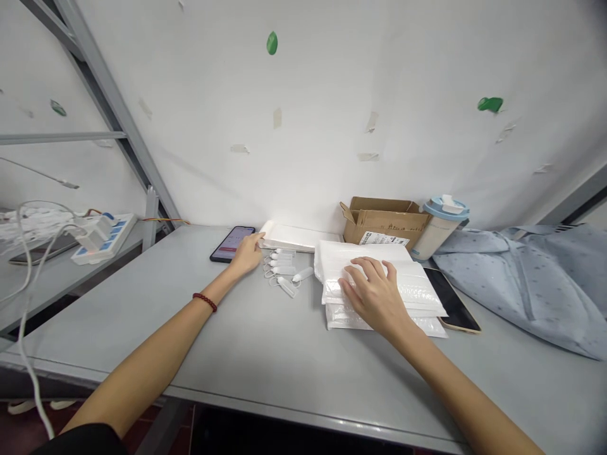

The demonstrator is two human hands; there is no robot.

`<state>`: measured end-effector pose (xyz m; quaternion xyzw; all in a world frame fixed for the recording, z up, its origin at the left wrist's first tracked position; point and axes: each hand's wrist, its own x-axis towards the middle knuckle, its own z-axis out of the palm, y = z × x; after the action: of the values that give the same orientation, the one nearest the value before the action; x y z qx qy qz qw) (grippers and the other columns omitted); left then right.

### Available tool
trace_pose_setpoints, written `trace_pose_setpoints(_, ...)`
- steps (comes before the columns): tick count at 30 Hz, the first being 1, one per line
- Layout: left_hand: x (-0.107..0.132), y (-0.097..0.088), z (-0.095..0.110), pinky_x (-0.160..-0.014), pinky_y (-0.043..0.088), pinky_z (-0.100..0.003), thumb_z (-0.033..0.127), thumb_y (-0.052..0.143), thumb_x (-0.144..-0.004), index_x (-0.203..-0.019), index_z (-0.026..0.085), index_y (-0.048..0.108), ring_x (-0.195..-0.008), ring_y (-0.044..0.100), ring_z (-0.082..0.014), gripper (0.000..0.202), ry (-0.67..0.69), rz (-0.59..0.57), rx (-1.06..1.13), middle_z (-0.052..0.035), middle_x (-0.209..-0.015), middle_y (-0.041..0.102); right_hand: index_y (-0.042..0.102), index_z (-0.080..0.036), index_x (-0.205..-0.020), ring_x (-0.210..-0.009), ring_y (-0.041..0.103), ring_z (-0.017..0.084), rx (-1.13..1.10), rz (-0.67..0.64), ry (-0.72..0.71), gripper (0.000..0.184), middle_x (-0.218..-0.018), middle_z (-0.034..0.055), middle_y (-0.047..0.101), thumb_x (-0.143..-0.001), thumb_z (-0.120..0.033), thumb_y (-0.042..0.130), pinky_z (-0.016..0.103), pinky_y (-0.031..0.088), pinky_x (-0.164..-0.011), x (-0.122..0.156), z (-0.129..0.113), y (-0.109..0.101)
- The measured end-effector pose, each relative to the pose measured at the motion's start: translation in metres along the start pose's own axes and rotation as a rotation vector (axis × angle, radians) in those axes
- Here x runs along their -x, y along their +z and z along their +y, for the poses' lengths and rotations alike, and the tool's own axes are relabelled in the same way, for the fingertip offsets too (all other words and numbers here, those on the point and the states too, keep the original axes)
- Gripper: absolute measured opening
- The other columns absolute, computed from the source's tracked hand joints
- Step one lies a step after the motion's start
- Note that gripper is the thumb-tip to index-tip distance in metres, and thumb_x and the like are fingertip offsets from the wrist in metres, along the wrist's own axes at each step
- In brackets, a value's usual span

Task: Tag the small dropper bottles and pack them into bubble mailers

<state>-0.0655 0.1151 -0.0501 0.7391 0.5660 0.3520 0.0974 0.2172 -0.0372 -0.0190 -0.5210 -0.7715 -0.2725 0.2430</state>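
Observation:
My left hand (247, 253) is at the left end of a flat stack of white packets (301, 236) lying by the wall. Its bent fingers are closed at the stack's edge; the thumb is hard to make out. My right hand (377, 294) rests palm down, fingers spread, on a pile of white bubble mailers (403, 275). Between the hands lie several small whitish translucent tubes (283, 270) with loops at their ends. Just left of my left hand is a dark phone (231, 244) with its screen lit.
An open cardboard box (386, 221) and a blue-lidded cup (439, 227) stand behind the mailers. Another phone (453, 300) lies partly beneath them, beside a pale blue patterned cloth (531, 284). On the left, a power strip (107, 240) with white cables sits past the metal frame (118, 120).

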Motion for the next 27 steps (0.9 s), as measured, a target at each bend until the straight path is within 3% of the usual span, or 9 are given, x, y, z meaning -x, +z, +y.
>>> trace_pose_setpoints(3,-0.003,-0.011,0.004,-0.075,0.049,-0.033,0.01,0.041,-0.073,-0.125,0.007,0.049,-0.074,0.06,-0.0186,0.053,-0.097,0.151,0.075,-0.0122,-0.101,0.063,0.059,-0.016,-0.091,-0.099,0.051,0.025,0.002,0.003,-0.002,0.019,-0.102,0.0133,0.061,-0.09,-0.026,0.043,0.043,0.028,-0.088,0.0,0.0,0.0)
trace_pose_setpoints(5,-0.005,-0.019,0.009,-0.07,0.05,-0.03,0.015,0.043,-0.076,-0.124,0.008,0.048,-0.069,0.061,-0.0156,0.049,-0.166,0.312,0.279,-0.0107,-0.098,0.064,0.059,-0.016,-0.091,-0.099,0.051,0.025,0.004,0.0,-0.003,0.019,-0.102,0.0133,0.062,-0.09,-0.027,0.043,0.043,0.028,-0.088,0.0,0.0,0.0)
trace_pose_setpoints(9,-0.009,-0.036,0.02,-0.063,0.052,-0.023,0.02,0.056,-0.073,-0.109,0.012,0.053,-0.068,0.061,-0.0116,0.037,-0.24,0.653,0.766,-0.0076,-0.098,0.06,0.059,-0.015,-0.091,-0.1,0.051,0.025,0.005,-0.011,-0.001,0.021,-0.103,0.0136,0.061,-0.09,-0.027,0.042,0.043,0.028,-0.089,0.0,0.0,0.0)
trace_pose_setpoints(13,-0.01,-0.05,0.028,-0.061,0.053,-0.02,0.015,0.066,-0.067,-0.095,0.013,0.052,-0.065,0.06,-0.0076,0.031,-0.269,0.816,0.923,-0.0055,-0.098,0.053,0.059,-0.015,-0.092,-0.101,0.051,0.025,0.002,-0.02,0.001,0.021,-0.104,0.0135,0.061,-0.09,-0.027,0.042,0.044,0.027,-0.089,0.0,0.0,0.0)
trace_pose_setpoints(20,-0.009,-0.057,0.036,-0.065,0.053,-0.019,-0.006,0.061,-0.064,-0.083,0.012,0.05,-0.058,0.056,-0.0041,0.028,-0.365,0.849,1.155,0.0029,-0.077,0.047,0.059,-0.015,-0.092,-0.101,0.051,0.025,-0.001,-0.015,-0.004,0.02,-0.103,0.0136,0.061,-0.09,-0.027,0.043,0.044,0.028,-0.089,0.001,0.0,0.001)
trace_pose_setpoints(27,-0.004,-0.064,0.048,-0.079,0.053,-0.021,-0.008,0.057,-0.069,-0.076,0.011,0.053,-0.068,0.059,-0.0069,0.021,-0.389,0.713,1.39,0.0,-0.072,0.053,0.058,-0.015,-0.092,-0.102,0.051,0.026,-0.003,0.007,-0.009,0.019,-0.104,0.0143,0.061,-0.089,-0.027,0.043,0.044,0.03,-0.089,0.001,0.0,0.003)
